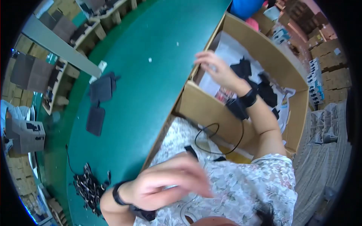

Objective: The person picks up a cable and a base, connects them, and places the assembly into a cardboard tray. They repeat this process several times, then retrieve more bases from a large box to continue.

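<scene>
At the 8 o'clock edge of the view a heap of small black pieces is lying on the green table, and up toward 10 o'clock two flat dark pouches are resting apart from it, one above the other, near a white scrap; these look like finished or sorted items, though I cannot tell which. The left hand is hovering at 6 o'clock, close to the camera and blurred, over the person's patterned shirt; the fingers are curled loosely, nothing is visible inside them, and whether they are enclosing something small cannot be told. A black band is sitting on that wrist. A thin black cable is looping across the lap just right of centre. The right hand is reaching toward 1 o'clock into an open cardboard box standing against the table's edge; its fingers are spread and relaxed, touching white paper sheets at the box's near corner, gripping nothing. More black pouches are lying inside the box, just right of that wrist, with a black strap below it. Judgement: work is at an early-to-middle stage, since only two pouches are out on the table while several are waiting in the box.
</scene>
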Action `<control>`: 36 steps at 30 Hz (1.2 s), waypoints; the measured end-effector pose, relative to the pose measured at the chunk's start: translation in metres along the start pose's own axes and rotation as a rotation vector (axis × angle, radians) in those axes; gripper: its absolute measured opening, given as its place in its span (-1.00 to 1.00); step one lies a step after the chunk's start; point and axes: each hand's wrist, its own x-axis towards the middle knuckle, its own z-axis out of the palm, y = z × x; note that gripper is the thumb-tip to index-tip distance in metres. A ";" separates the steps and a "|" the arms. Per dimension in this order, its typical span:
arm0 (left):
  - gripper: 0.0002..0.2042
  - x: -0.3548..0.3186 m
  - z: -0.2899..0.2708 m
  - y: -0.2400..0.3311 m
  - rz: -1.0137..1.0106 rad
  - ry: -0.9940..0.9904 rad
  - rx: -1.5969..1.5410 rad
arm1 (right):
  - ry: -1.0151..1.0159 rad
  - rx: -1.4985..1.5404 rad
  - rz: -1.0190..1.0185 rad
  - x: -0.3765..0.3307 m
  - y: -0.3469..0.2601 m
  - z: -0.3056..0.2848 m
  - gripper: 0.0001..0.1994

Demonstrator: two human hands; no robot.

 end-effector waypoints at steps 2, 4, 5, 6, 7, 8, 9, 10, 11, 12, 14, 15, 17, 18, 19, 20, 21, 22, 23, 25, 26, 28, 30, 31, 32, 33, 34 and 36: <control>-0.81 0.033 0.016 -0.016 0.087 -0.150 -0.122 | -0.031 -0.006 -0.004 -0.001 -0.007 -0.018 -0.79; -0.84 0.056 0.025 -0.029 0.096 -0.228 -0.230 | -0.029 -0.032 0.082 -0.017 0.012 -0.036 -0.79; -0.86 0.063 0.025 -0.034 0.130 -0.319 -0.328 | -0.024 -0.081 0.150 -0.027 0.025 -0.046 -0.78; -0.86 0.067 0.024 -0.034 0.115 -0.322 -0.345 | -0.023 -0.078 0.173 -0.044 0.044 -0.058 -0.78; -0.86 0.072 0.026 -0.029 -0.022 -0.313 -0.477 | 0.020 -0.104 0.250 -0.064 0.069 -0.068 -0.80; -0.85 0.075 0.028 -0.023 -0.162 -0.296 -0.605 | 0.061 -0.127 0.325 -0.082 0.087 -0.075 -0.82; -0.85 0.078 0.028 -0.022 -0.299 -0.285 -0.733 | 0.060 -0.128 0.347 -0.098 0.095 -0.083 -0.82; -0.85 0.078 0.029 -0.024 -0.310 -0.290 -0.748 | 0.110 -0.081 0.548 -0.111 0.101 -0.090 -0.82; -0.85 0.078 0.032 -0.027 -0.291 -0.251 -0.756 | 0.161 -0.032 0.747 -0.124 0.107 -0.096 -0.82; -0.85 0.078 0.034 -0.030 -0.272 -0.218 -0.767 | 0.163 -0.038 0.766 -0.138 0.114 -0.103 -0.82; -0.85 0.079 0.036 -0.036 -0.266 -0.190 -0.786 | 0.247 0.048 0.967 -0.162 0.132 -0.114 -0.81; -0.85 0.078 0.036 -0.039 -0.271 -0.169 -0.805 | 0.288 0.094 1.065 -0.173 0.141 -0.118 -0.81; -0.85 0.077 0.034 -0.045 -0.278 -0.120 -0.840 | 0.280 0.036 1.120 -0.197 0.163 -0.128 -0.80; -0.85 0.081 0.032 -0.046 -0.287 -0.120 -0.849 | 0.268 -0.026 1.160 -0.210 0.176 -0.134 -0.80; -0.85 0.086 0.032 -0.047 -0.271 -0.177 -0.819 | 0.253 -0.089 1.199 -0.225 0.189 -0.143 -0.79; -0.85 0.092 0.032 -0.047 -0.254 -0.234 -0.789 | 0.248 -0.090 1.210 -0.242 0.201 -0.151 -0.79; -0.85 0.095 0.032 -0.047 -0.240 -0.285 -0.761 | 0.226 -0.185 1.178 -0.264 0.215 -0.158 -0.79; -0.85 0.096 0.032 -0.047 -0.243 -0.280 -0.772 | 0.205 -0.282 1.137 -0.280 0.224 -0.167 -0.78; -0.85 0.098 0.032 -0.047 -0.274 -0.278 -0.799 | 0.183 -0.378 1.094 -0.296 0.232 -0.176 -0.77; -0.84 0.104 0.027 -0.050 -0.337 -0.266 -0.834 | 0.224 -0.448 1.110 -0.309 0.238 -0.179 -0.77; -0.84 0.110 0.022 -0.052 -0.343 -0.261 -0.834 | 0.274 -0.526 1.127 -0.316 0.239 -0.180 -0.77; -0.84 0.126 0.010 -0.055 -0.242 -0.358 -0.733 | 0.333 -0.633 1.208 -0.344 0.252 -0.198 -0.72; -0.84 0.132 0.012 -0.055 -0.191 -0.413 -0.695 | 0.392 -0.758 1.287 -0.376 0.265 -0.221 -0.61; -0.85 0.130 0.017 -0.054 -0.316 -0.353 -0.870 | 0.349 -0.809 1.353 -0.396 0.274 -0.236 -0.50; -0.86 0.128 0.024 -0.052 -0.443 -0.293 -1.040 | 0.308 -0.859 1.417 -0.410 0.277 -0.249 -0.39; -0.87 0.129 0.026 -0.052 -0.575 -0.234 -1.209 | 0.267 -0.913 1.483 -0.424 0.275 -0.264 -0.28; -0.87 0.133 0.026 -0.057 -0.582 -0.209 -1.198 | 0.258 -0.887 1.480 -0.409 0.278 -0.250 -0.28; -0.89 0.142 0.017 -0.070 -0.364 -0.285 -0.963 | 0.067 -0.667 1.575 -0.372 0.281 -0.231 -0.11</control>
